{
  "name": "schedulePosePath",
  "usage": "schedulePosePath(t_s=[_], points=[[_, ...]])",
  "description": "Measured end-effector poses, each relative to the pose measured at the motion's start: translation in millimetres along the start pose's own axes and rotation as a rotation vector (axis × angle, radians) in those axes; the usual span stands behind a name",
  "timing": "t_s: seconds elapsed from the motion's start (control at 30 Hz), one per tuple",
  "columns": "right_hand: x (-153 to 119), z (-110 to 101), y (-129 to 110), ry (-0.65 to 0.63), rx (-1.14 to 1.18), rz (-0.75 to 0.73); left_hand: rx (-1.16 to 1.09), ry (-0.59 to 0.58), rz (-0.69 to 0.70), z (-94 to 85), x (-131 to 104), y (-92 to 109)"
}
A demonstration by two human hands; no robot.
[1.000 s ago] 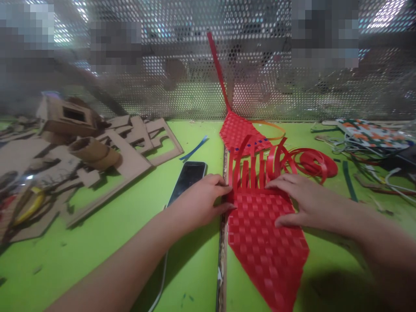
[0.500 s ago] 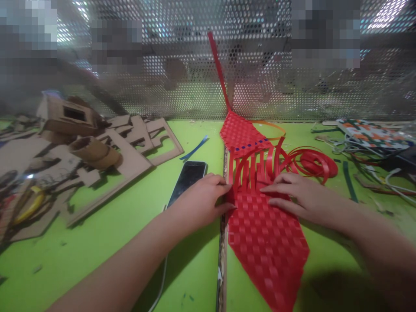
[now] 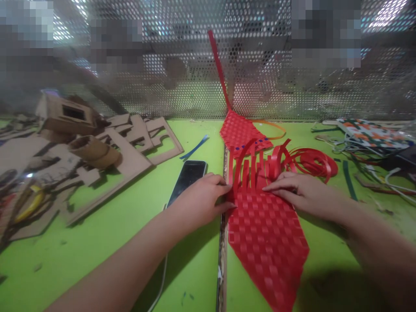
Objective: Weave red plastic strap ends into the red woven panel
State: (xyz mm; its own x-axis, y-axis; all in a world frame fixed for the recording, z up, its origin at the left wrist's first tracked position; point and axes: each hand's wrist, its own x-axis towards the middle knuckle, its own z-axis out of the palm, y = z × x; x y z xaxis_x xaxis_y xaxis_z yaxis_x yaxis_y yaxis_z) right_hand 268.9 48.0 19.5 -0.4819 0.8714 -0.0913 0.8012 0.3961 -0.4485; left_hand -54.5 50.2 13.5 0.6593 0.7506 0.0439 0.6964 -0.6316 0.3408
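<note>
A red woven mat point(image 3: 266, 234) of flat strips lies on the green table, its loose strips point(image 3: 248, 173) standing up or curling at the far edge. At its left edge, my left hand point(image 3: 211, 195) rests with thumb and fingers around the border, closed on the weave. My right hand point(image 3: 299, 190) is closed, fingertips pressed together on the right part of the mat's far edge, at the base of the strips. Behind lies a second red woven piece point(image 3: 238, 130) with a blue-dotted row. A coil of red strip point(image 3: 316, 164) sits beyond my right hand.
A phone point(image 3: 187, 178) with a white cable lies beside my left hand. Cardboard pieces point(image 3: 130, 173) and a cardboard tube point(image 3: 94, 151) cover the left side. A perforated metal screen point(image 3: 182, 86) stands behind. Orange-green woven work point(image 3: 373, 134) and cables lie at the right.
My right hand's fingers have drawn closer together at the mat's far edge. Some loose red strips have shifted and curl differently. My left hand has barely moved.
</note>
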Motion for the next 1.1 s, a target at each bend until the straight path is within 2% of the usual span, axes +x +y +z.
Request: schedulePosePath(t_s=[0.5, 0.73, 0.93, 1.1], points=[[-0.1, -4.0, 1.2, -0.003, -0.014, 0.009, 0.083, -0.071, 0.017, -6.2, 0.3, 7.2], [-1.0, -4.8, 1.0, 0.002, -0.033, -0.035, 0.066, -0.049, 0.049, -5.2, -0.1, 3.0], [-2.0, 2.3, -3.0, 0.042, -0.108, -0.078, 0.067, -0.069, 0.009, -6.6, -1.3, 6.2], [3.4, 10.8, -10.9, 0.028, -0.122, -0.063, -0.021, -0.034, 0.003, -1.0, 1.5, -3.1]])
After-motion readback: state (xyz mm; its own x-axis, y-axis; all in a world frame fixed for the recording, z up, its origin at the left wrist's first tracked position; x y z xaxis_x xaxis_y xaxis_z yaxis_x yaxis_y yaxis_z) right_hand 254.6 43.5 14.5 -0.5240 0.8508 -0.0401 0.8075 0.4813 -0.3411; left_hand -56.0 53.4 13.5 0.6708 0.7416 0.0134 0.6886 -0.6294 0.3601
